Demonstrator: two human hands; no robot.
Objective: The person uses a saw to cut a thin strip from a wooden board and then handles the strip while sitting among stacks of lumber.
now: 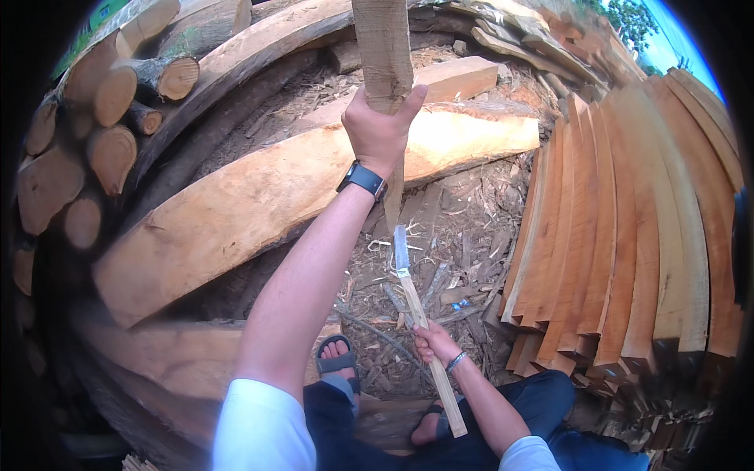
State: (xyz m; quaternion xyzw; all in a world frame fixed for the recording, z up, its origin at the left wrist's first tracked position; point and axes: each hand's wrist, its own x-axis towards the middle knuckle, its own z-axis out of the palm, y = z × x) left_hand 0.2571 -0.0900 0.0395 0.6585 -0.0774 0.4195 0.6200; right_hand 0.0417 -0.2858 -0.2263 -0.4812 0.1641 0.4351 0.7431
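Observation:
With its thumb stretched up along one side, my left hand [378, 129] grips a rough wooden plank [383, 47] that stands on end. The plank narrows toward its lower end, below my wrist. My right hand [437, 344] is closed round the pale squared handle of a wooden-handled blade [416, 302]. Its flat metal head is right at the plank's narrow lower end; whether the two touch I cannot tell. The handle's butt sticks out below my right hand, near my leg.
A thick curved timber slab [228, 220] lies behind my left forearm. To the right stand stacked reddish boards [620, 228]; cut logs [114, 157] are piled at left. Wood chips and sticks [471, 228] cover the ground. My sandalled foot [338, 357] is beside another slab.

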